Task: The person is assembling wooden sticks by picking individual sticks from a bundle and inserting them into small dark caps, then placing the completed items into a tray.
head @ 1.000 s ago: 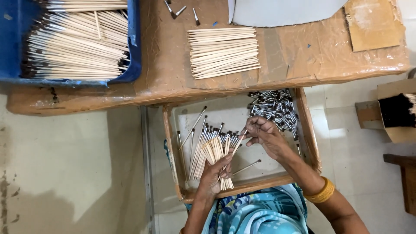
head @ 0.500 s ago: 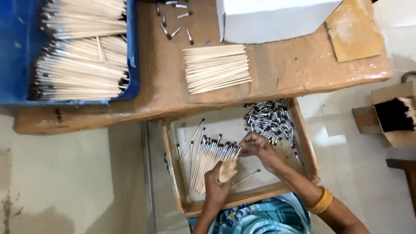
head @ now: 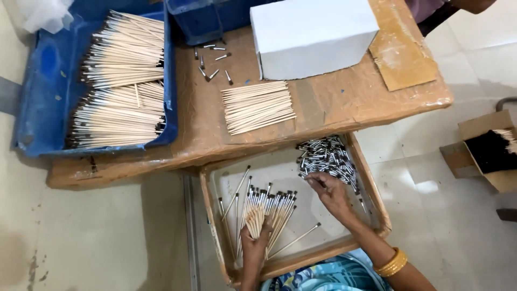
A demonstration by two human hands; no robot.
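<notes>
My left hand grips a fanned bundle of thin wooden sticks with dark metal tips, held over a shallow wooden tray on my lap. My right hand reaches to the right inside the tray. Its fingers touch the edge of a pile of small silver-and-black metal caps in the tray's far right corner. A few loose tipped sticks lie on the tray floor. Whether the right fingers pinch a cap is hidden.
A brown paper-covered table carries a stack of bare sticks, a white box, a few loose caps and a blue bin filled with finished sticks. A cardboard box stands on the tiled floor, right.
My right hand has left the stick bundle and moved right to the pile of caps. The view has shifted, showing more of the table and the white box.
</notes>
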